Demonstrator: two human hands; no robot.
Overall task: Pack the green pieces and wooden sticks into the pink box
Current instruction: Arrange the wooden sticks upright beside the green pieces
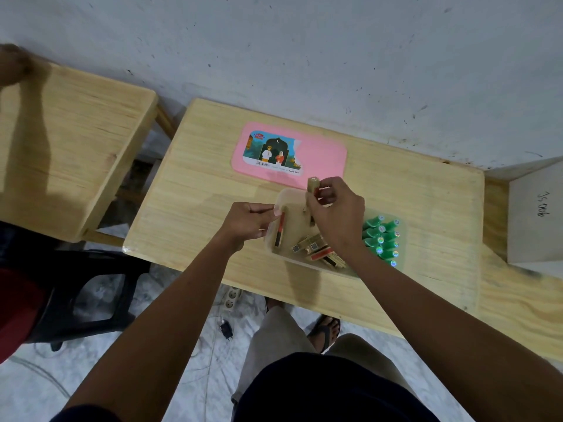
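A clear plastic box (pixel 292 205) stands on the wooden table (pixel 195 202), and its pink lid (pixel 323 156) with a picture label lies flat behind it. My left hand (pixel 251 222) grips the box's left wall. My right hand (pixel 335 211) holds a wooden stick (pixel 313 185) upright above the box. Several wooden sticks (pixel 313 249) with red faces lie in the left part of the box. Several green pieces (pixel 382 239) with shiny caps lie in rows in its right part, partly hidden by my right wrist.
A second wooden table (pixel 70 141) stands to the left, a white box (pixel 536 214) at the right edge. A black stool (pixel 91 293) sits on the floor at the left. A power strip (pixel 232 296) and cables lie under the table.
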